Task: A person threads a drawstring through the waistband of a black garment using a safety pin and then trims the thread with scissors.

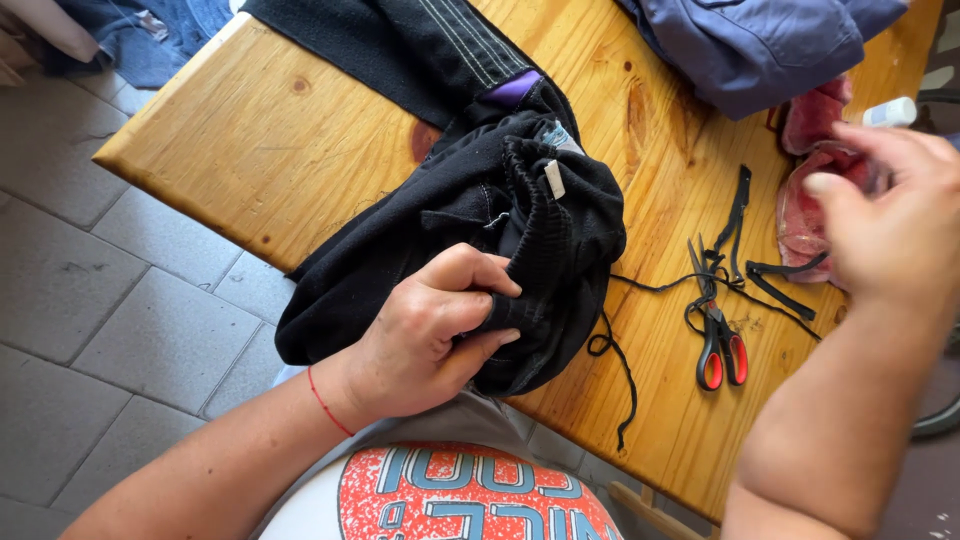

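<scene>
At a wooden table (300, 140), the person's left hand (425, 335) was clamped on a fold of a bunched black garment (520, 220) lying at the table's near edge, thumb and fingers pinching the cloth. The right hand (890, 215) hovered blurred, well apart, over a pink cloth (800, 215); whether it gripped anything could not be told. Red-handled scissors (718, 340) and loose black cord (620, 375) lay between them.

Home sewing spot: wood table (300, 150) w/ scissors (716, 330), clothes, tiled floor (90, 300).
</scene>
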